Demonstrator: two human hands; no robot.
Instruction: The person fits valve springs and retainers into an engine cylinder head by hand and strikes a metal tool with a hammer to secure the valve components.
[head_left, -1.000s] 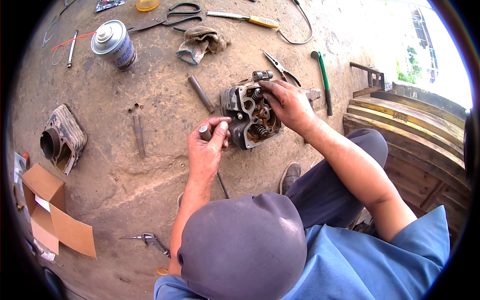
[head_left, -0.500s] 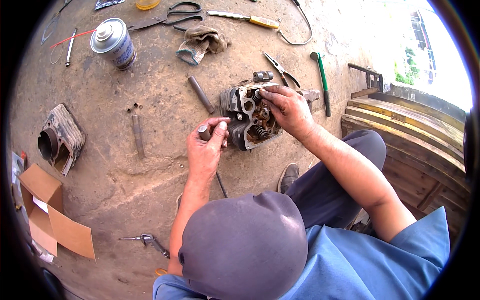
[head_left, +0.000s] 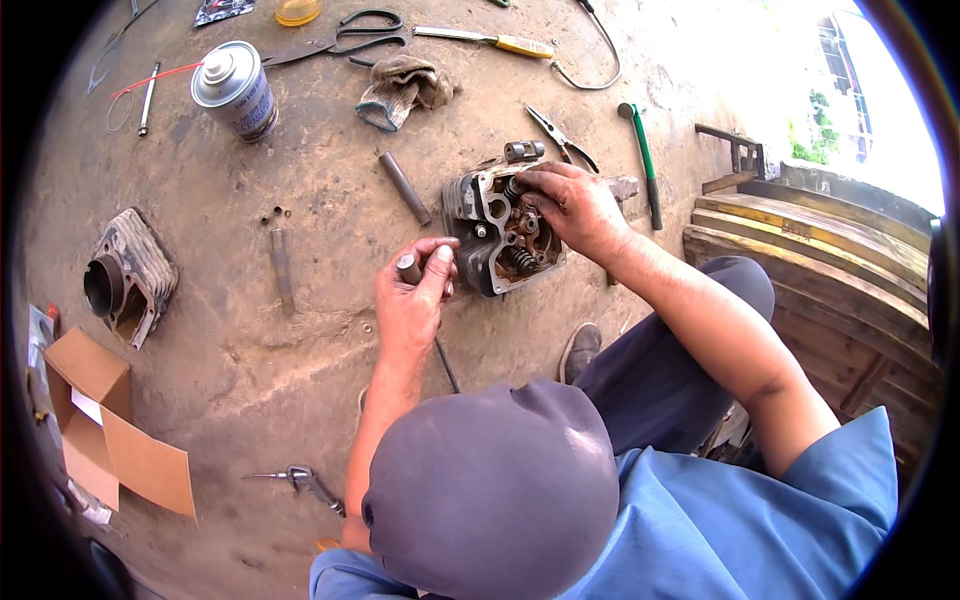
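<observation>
A grimy metal cylinder head [head_left: 488, 232] with springs and valves showing lies on the concrete floor [head_left: 250, 370] in front of me. My right hand [head_left: 572, 208] rests on its top right side, with the fingertips pressed into the upper cavity. My left hand [head_left: 412, 305] is just left of the head and pinches a short grey metal cylinder [head_left: 408, 268] between thumb and fingers. My capped head and blue shirt fill the lower part of the view.
A finned engine cylinder [head_left: 125, 275] and an open cardboard box [head_left: 110, 435] lie at the left. Further away lie a spray can [head_left: 235, 88], scissors [head_left: 350, 25], a rag [head_left: 400, 85], a metal rod [head_left: 403, 187], pliers [head_left: 560, 135] and a green-handled tool [head_left: 645, 165]. A wooden pallet [head_left: 820, 240] stands at the right.
My right hand's fingers have shifted slightly on the top of the cylinder head. My left hand keeps the small cylinder in nearly the same place.
</observation>
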